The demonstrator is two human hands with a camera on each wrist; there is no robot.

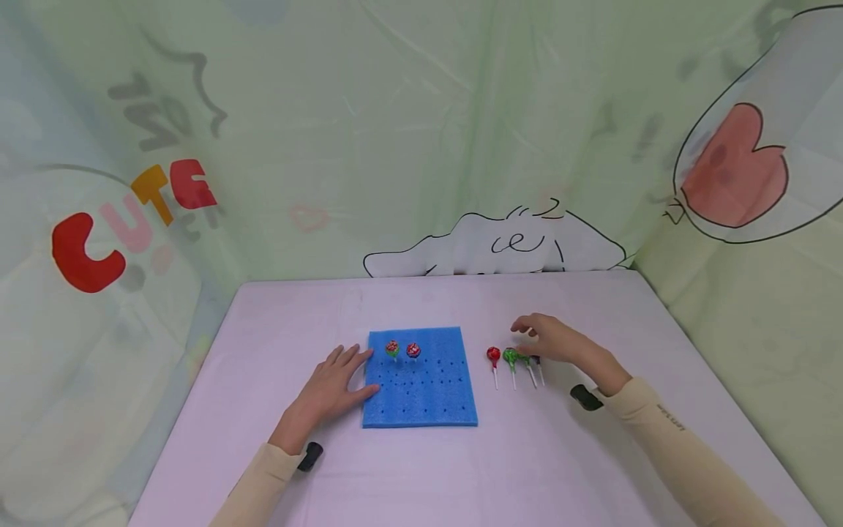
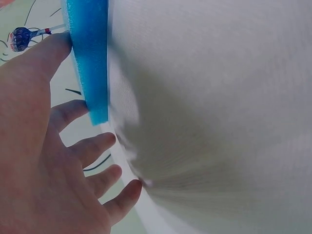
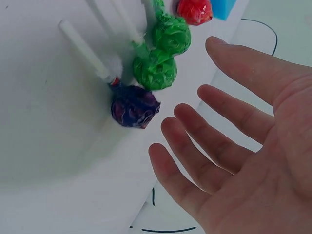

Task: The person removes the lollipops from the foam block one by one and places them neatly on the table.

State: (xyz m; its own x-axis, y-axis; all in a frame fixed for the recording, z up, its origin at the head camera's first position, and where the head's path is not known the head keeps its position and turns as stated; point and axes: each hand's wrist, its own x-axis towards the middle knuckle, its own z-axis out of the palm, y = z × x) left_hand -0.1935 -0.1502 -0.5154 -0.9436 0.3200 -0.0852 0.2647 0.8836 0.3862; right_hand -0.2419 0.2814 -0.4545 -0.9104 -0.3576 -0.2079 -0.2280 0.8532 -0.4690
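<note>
My left hand (image 1: 332, 384) rests spread at the left edge of a blue foam board (image 1: 428, 402), thumb and index finger on its edge. Two wrapped lollipops stand upright in the board: a red-and-green lollipop (image 1: 392, 347) and a red-and-dark lollipop (image 1: 413, 350). To the right of the board lies a row of lollipops: a red lollipop (image 1: 494, 354), two green lollipops (image 3: 155, 69) and a dark purple lollipop (image 3: 135, 106). Over the heads of this row my right hand (image 1: 549, 337) hovers with relaxed fingers and holds nothing; the purple one is nearest its fingertips.
Small holes in rows dot the foam board. The pale table (image 1: 421, 476) is covered with a light cloth, and a printed curtain (image 1: 395, 146) hangs around its back and sides. A dark wrist strap (image 1: 586, 397) shows at the right sleeve.
</note>
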